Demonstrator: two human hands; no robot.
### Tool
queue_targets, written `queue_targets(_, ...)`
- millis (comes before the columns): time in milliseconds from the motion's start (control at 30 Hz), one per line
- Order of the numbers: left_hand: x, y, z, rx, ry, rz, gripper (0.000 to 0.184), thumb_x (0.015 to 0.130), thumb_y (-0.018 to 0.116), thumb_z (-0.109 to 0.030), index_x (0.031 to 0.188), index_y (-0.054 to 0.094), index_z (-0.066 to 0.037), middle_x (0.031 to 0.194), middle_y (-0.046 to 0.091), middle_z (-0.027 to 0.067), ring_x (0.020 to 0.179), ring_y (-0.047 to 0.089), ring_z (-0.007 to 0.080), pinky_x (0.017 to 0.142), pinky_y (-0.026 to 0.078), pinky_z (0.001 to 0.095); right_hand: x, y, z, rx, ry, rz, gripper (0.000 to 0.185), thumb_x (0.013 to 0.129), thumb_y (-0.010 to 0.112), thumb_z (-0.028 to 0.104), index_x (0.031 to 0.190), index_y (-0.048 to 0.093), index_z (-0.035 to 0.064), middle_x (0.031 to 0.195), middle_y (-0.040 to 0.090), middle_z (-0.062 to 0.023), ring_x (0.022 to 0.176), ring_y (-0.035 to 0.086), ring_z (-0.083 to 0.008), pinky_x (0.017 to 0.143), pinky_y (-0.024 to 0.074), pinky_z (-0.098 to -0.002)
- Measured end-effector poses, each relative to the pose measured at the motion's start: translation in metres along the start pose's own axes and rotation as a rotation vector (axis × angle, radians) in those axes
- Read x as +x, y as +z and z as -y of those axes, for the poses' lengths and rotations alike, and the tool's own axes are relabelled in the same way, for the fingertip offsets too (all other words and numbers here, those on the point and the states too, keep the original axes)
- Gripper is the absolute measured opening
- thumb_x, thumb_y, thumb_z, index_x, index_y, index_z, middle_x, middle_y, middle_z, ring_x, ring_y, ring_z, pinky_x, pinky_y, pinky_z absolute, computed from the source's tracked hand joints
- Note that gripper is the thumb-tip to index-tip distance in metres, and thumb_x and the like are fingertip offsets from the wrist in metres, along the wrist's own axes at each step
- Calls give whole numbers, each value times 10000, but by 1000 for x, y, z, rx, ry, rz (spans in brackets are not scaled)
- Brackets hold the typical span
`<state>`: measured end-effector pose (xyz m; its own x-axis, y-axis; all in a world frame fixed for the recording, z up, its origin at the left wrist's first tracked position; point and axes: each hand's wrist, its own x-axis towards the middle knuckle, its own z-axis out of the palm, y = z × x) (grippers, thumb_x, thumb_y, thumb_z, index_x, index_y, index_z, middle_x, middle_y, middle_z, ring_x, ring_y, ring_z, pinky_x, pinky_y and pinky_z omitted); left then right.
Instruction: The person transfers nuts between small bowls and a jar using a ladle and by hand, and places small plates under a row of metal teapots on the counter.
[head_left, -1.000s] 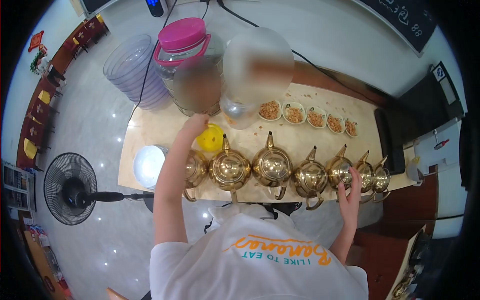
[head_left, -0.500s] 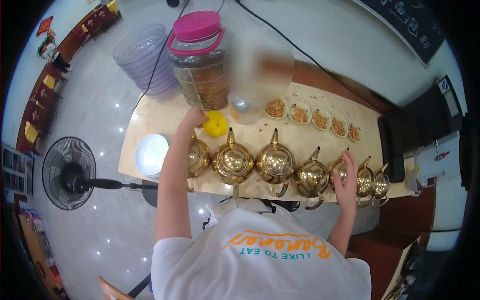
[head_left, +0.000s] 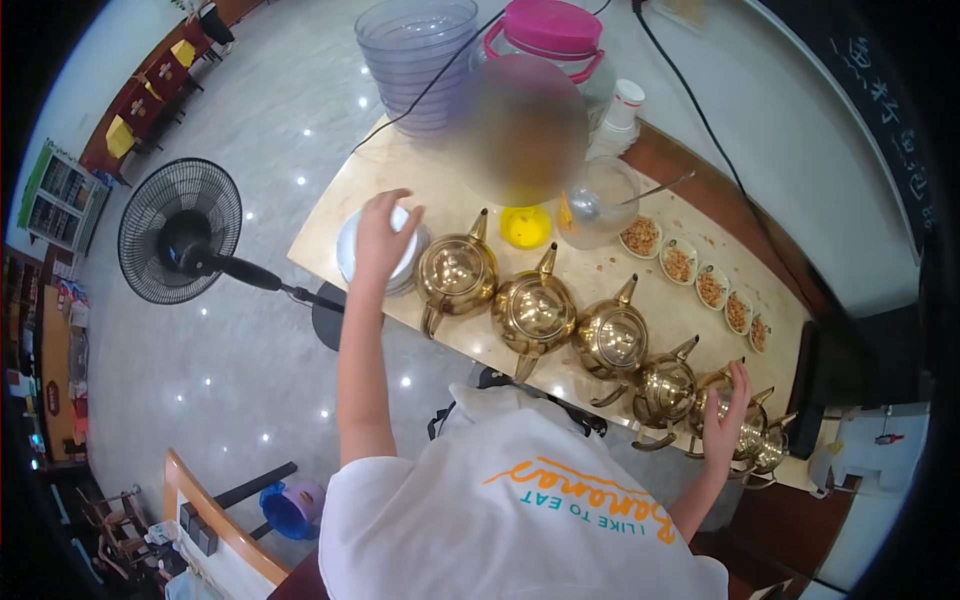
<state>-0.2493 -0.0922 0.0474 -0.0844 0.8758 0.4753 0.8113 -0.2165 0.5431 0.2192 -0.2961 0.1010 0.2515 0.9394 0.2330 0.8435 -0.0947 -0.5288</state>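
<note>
The left hand [head_left: 382, 240], fingers apart, is over round white bowls [head_left: 348, 248] — left of the shiny gold metal teapots [head_left: 535, 312]. The right hand [head_left: 722, 430], fingers wide, is by the teapots' right end. Five small pale dishes [head_left: 661, 250] behind them are filled — brown nutty bits [head_left: 678, 265].

Bright, even indoor light falls on my white shirt [head_left: 520, 520], small glare spots on the glossy floor [head_left: 250, 400], sharp glints on the golden teapots [head_left: 533, 312], one round patch heavily blurred, fisheye-bent surroundings, black curved edges.
</note>
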Motion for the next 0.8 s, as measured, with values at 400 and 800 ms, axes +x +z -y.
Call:
queue_targets(400,-78,1,117,-293,-878,-115,566,790,592,-272,1227,368,11,1122,506,265,1036,522,314,862,405,363,44,32,88,183,-52,229,429,827,505,86,1243,403,69,1327,306,-133,1218,326,-289,946,346,-361)
queue_targets(800,-96,36,137,-239,-618,-300,481,788,590,-247,1129,455,64,1065,524,240,1001,511,337,868,387,384,-5,12,41,109,-92,149,398,827,529,119,1203,432,32,1288,324,-187,1194,330,-349,980,295,-404)
